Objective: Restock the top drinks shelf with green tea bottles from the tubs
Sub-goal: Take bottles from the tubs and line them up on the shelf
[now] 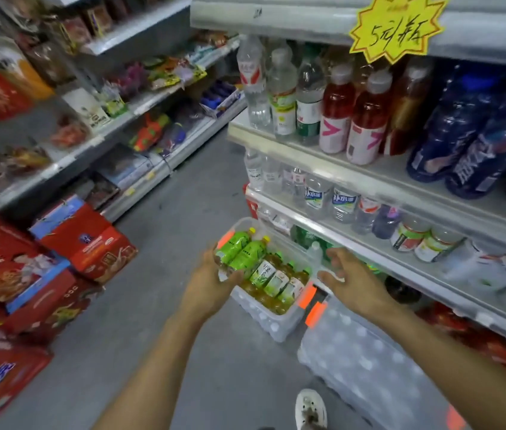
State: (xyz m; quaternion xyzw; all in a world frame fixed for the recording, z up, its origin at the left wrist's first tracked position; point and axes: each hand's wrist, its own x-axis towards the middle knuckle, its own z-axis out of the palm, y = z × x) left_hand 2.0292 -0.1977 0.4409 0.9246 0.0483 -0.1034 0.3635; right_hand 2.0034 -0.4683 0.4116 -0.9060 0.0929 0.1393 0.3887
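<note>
My left hand (214,276) grips two green tea bottles (240,251) with bright green labels and yellow caps, held side by side above the tub. The clear plastic tub (279,328) stands on the floor below, with several more tea bottles (276,280) lying in it. My right hand (349,276) hovers to the right of the tub with fingers spread and relaxed, holding nothing. The drinks shelf (379,169) at upper right carries water, red drinks and dark blue bottles. A higher shelf edge (276,23) runs along the frame's top; what stands on it is out of view.
A shrink-wrapped pack of water bottles (369,364) lies on the floor at right, with orange tape tabs (315,313) beside the tub. Red cartons (84,240) are stacked at left below snack shelves (139,103). A yellow price star (396,27) hangs overhead. My shoe (310,409) is below.
</note>
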